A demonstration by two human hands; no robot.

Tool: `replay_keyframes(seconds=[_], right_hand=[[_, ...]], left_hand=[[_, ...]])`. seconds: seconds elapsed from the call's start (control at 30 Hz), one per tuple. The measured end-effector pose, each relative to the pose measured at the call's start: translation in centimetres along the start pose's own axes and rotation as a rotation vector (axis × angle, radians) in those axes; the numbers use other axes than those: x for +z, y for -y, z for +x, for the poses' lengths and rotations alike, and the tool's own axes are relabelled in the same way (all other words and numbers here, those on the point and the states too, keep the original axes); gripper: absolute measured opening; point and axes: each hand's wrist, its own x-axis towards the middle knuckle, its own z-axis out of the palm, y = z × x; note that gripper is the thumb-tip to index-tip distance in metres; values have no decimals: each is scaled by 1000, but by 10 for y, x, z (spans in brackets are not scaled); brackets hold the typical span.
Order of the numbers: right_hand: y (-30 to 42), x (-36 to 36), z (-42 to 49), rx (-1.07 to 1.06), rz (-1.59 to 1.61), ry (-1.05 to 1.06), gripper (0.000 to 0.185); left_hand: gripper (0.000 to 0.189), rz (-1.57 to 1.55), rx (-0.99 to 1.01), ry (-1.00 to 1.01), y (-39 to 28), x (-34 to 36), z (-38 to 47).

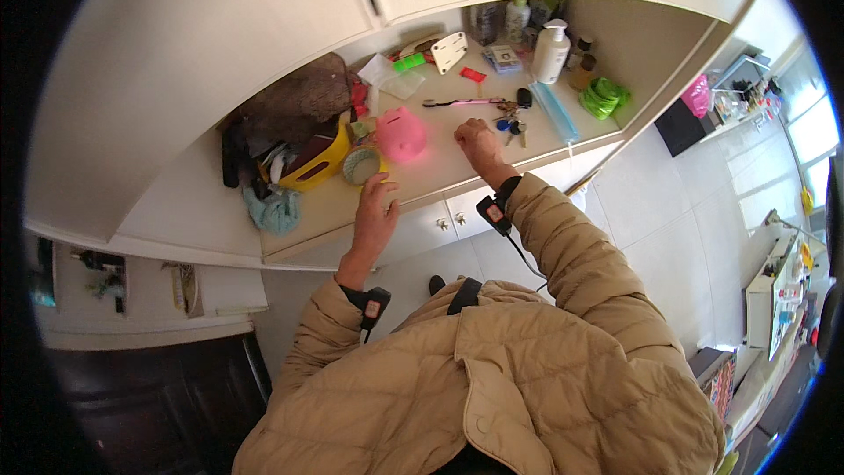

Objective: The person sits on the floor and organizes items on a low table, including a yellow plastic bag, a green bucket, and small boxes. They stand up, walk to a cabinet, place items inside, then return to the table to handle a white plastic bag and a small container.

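Observation:
My left hand (377, 214) hovers by the shelf's front edge with its fingers apart and nothing in them. Its fingertips are nearest to a round yellow container (362, 166) with a patterned inside. Just behind stands a pink piggy bank (401, 134) with a slot on top. My right hand (479, 146) is over the shelf to the right, its fingers curled; whether something is inside them is hidden. Beyond it lie a bunch of keys (513, 124) with a black fob (524, 97) and a pink-and-black toothbrush (461, 103).
A yellow basket (315, 168) stands left, beside a teal cloth (271, 211) and brown fabric (297, 92). At right are a white pump bottle (551, 51), a blue face mask (555, 112) and a green plastic bundle (603, 97). Cabinet doors (422, 227) lie below the shelf edge.

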Motion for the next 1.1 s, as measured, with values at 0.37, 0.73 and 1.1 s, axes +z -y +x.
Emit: replay_keyframes(seconds=[0.37, 0.73, 1.1], right_hand=[[12, -126, -59, 586, 1260, 335, 29], [-17, -267, -147, 793, 1322, 71, 21], [-55, -347, -206, 769, 1165, -182, 25]], left_hand=[[45, -284, 122, 133, -77, 95, 53], [13, -798, -31, 488, -201, 187, 83], [10, -903, 86, 775, -291, 252, 104]])
